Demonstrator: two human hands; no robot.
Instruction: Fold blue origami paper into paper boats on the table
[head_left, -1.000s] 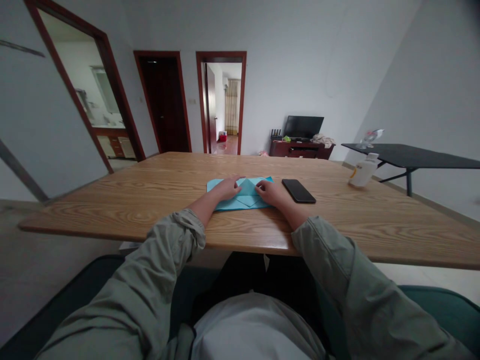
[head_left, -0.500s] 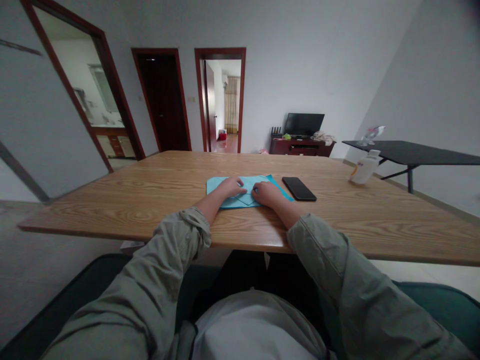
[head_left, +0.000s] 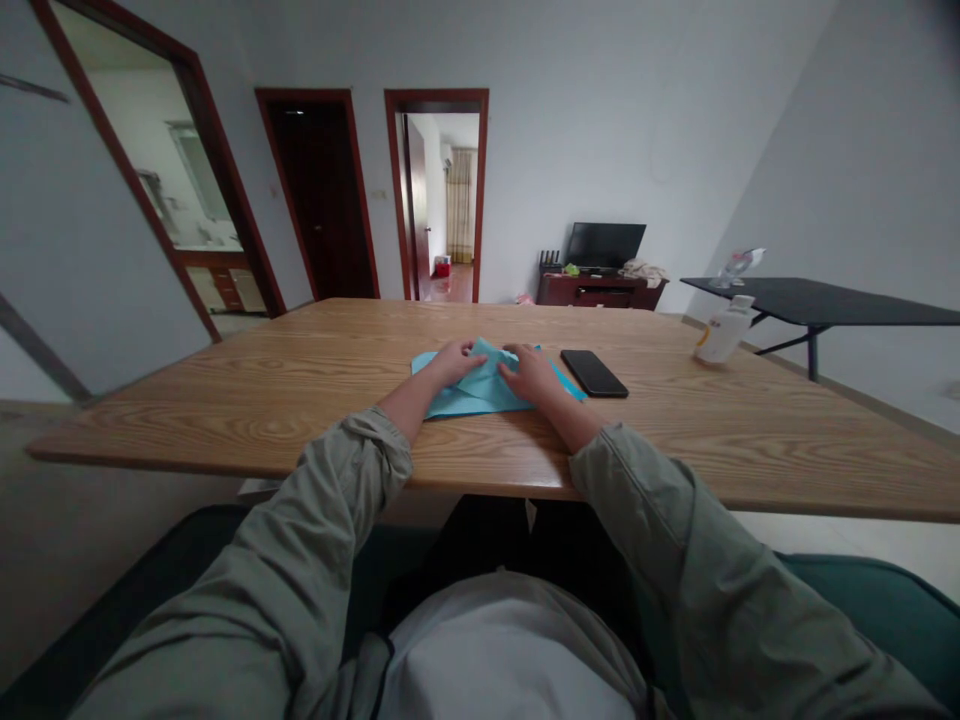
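A light blue sheet of paper point(head_left: 481, 378) with folds in it stands partly raised between my hands. Flatter blue paper point(head_left: 465, 403) lies beneath it on the wooden table. My left hand point(head_left: 454, 363) grips the raised sheet from the left, thumb and fingers curled at its edge. On the opposite side my right hand point(head_left: 532, 374) holds the same sheet with bent fingers, its thumb toward the middle. The fingers hide some of the folds. Just right of my right hand lies a black phone point(head_left: 594, 373).
The wooden table point(head_left: 300, 380) reaches out on both sides. A white bottle point(head_left: 724, 332) stands toward its right end. Beyond it is a black folding table point(head_left: 817, 300) with a clear plastic item on top. A television point(head_left: 606, 246) sits on a low cabinet by the far wall.
The sheet's middle has come up off the flat pile and now bulges between my hands. My hands have moved slightly apart, fingers lifted from pressing on the paper.
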